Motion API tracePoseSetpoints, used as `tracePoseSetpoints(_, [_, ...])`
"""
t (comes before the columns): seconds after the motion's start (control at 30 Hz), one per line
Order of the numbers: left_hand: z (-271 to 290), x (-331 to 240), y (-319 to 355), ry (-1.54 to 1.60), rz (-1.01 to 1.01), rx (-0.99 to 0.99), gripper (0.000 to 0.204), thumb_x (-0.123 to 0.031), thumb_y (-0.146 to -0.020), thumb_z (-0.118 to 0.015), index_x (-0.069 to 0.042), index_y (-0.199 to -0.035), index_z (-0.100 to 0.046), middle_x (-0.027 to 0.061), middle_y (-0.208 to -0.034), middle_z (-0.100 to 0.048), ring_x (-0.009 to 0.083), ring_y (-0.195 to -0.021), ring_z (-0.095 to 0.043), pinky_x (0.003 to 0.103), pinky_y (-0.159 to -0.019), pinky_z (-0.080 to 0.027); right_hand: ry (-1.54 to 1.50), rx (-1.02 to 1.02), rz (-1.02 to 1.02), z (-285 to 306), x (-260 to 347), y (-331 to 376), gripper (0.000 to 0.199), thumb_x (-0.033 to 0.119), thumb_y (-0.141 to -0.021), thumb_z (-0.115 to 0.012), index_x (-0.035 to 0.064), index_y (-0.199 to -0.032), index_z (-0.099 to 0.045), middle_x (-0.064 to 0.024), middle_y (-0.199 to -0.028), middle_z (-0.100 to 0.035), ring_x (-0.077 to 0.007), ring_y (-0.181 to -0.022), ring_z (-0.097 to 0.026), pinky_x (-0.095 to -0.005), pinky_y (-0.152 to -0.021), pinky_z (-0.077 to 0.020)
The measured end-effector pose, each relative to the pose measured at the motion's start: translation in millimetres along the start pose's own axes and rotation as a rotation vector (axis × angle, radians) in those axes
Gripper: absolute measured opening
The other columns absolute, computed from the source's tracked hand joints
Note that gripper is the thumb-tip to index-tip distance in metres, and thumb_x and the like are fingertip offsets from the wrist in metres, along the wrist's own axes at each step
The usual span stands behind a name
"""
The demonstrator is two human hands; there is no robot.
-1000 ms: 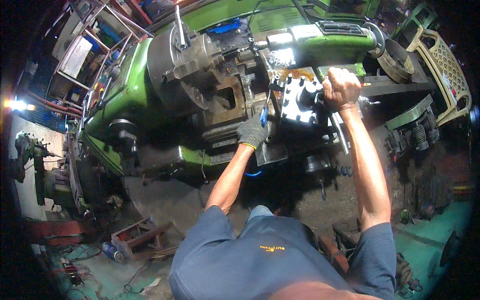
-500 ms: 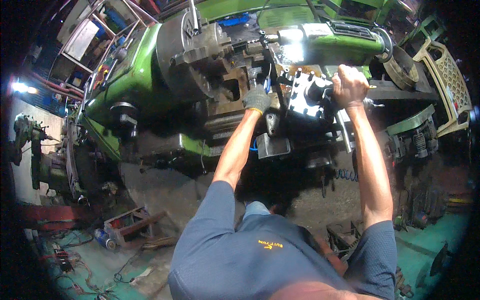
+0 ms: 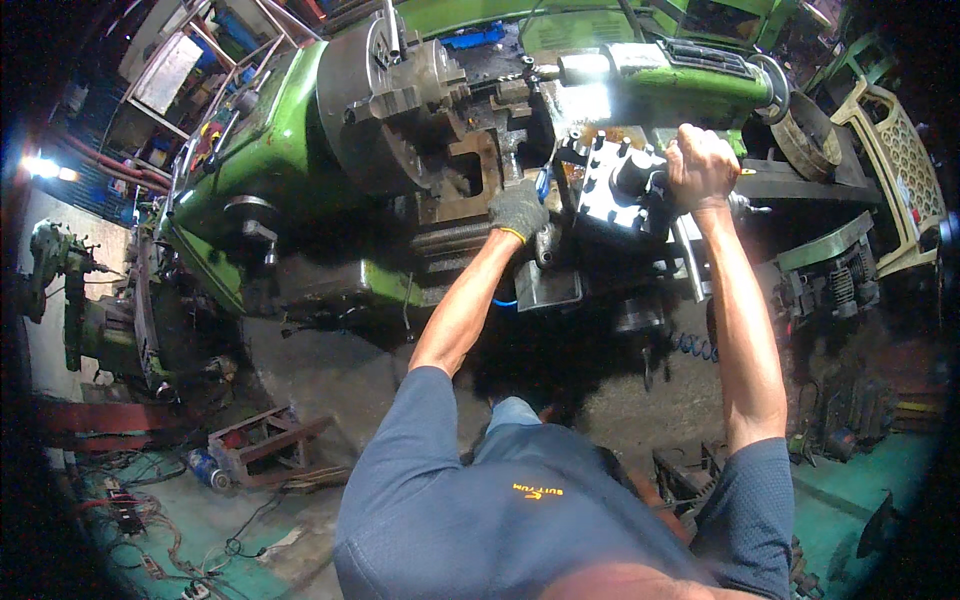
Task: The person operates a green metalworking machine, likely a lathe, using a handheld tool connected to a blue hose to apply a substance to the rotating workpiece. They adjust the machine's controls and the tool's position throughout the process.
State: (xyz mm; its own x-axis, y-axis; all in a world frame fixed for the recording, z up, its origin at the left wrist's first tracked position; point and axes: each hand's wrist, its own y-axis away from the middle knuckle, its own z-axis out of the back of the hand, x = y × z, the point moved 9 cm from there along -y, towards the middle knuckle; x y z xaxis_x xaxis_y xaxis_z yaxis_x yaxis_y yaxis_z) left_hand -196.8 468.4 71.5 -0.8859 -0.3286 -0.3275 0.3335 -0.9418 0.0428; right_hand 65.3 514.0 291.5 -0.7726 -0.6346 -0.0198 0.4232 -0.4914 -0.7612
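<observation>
left hand [image 3: 518,211] grips blue-handled tool [image 3: 544,182]; right hand [image 3: 702,168] clenched around lever [image 3: 747,172]

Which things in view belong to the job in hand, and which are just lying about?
Likely in use, going by the hands:
Blue-handled tool, held in the gloved left hand
Tool post, beside the closed right hand
Green lathe

Apparently just lying about:
Blue can, lower left
Rusty metal frame near it
Beige plastic chair, far right
</observation>
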Motion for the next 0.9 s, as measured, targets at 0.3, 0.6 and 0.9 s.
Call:
tracePoseSetpoints(0.3, [10.0, 20.2, -65.3, -0.004, 0.117, -0.100, 0.037, -0.033, -0.081, -0.068, -0.005, -0.104, -0.071, 0.0239, -0.103, -0.071, 0.0381, -0.098, -0.070, 0.050, -0.081, -0.055, 0.062, 0.004, 0.017, 1.3, 6.7, -2.5, 0.017, 0.031, -0.082, -0.061, 0.0135, -0.083, -0.057, -0.0085, -0.073, -0.060, -0.0298, -0.069, -0.063, -0.0425, -0.063, -0.0501])
tracePoseSetpoints(0.6, [-0.5, -19.8, -32.5, 0.022, -0.206, 0.128, 0.041, -0.038, -0.076, -0.068, -0.012, -0.108, -0.068, 0.0205, -0.105, -0.070, 0.0385, -0.101, -0.068, 0.050, -0.086, -0.053, 0.019, -0.004, -0.003, -3.5, 0.3, -0.7, 0.017, 0.029, -0.082, -0.059, 0.0129, -0.081, -0.056, -0.0079, -0.074, -0.061, -0.0304, -0.071, -0.063, -0.0429, -0.064, -0.0498])
tracePoseSetpoints(0.9, [0.9, -2.4, -87.1, -0.029, -0.125, 0.140, 0.034, -0.028, -0.081, -0.063, -0.008, -0.108, -0.068, 0.0215, -0.108, -0.069, 0.0378, -0.106, -0.066, 0.049, -0.090, -0.052, 0.013, 0.017, 0.015, -3.7, 5.2, -3.2, 0.017, 0.027, -0.082, -0.058, 0.0111, -0.079, -0.054, -0.0089, -0.074, -0.059, -0.0300, -0.072, -0.060, -0.0428, -0.064, -0.0473])
